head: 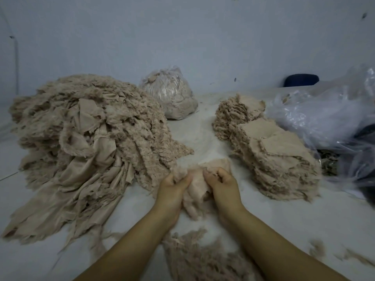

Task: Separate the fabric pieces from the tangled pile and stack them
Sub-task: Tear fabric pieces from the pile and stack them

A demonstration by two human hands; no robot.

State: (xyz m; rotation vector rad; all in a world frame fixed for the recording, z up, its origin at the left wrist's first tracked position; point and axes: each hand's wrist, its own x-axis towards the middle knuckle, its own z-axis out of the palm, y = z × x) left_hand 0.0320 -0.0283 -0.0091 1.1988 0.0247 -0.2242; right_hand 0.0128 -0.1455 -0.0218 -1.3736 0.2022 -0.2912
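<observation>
A single fabric piece [199, 183], pale beige and fleecy, is held at lower centre of the frame, just above the white work surface [203, 126]. It is gripped from both sides: the left hand [172, 184] has its fingers curled into the piece's left edge, and the right hand [221, 182] has its fingers curled over the top right edge. Both grips are closed on cloth; neither hand is free.

The step in hand is judged to be the pulling-apart or straightening of 1 piece before stacking. Whether it is 1 layer or 2 clinging together cannot be told.

To the left, filling the middle left of the frame, the tangled pile [87, 138] is seen, large and barely reduced. At right of centre, 2 stacks [269, 151] of flattened pieces stand touching each other, the nearer one just beside the right hand. The task is judged well under way but far from done.

The next move is judged to call for flattening the piece and laying it square on the nearer stack.

Further out: a filled clear bag [170, 94] at upper centre, crumpled plastic sheeting [324, 112] at right, loose fluff [194, 254] at bottom centre.
</observation>
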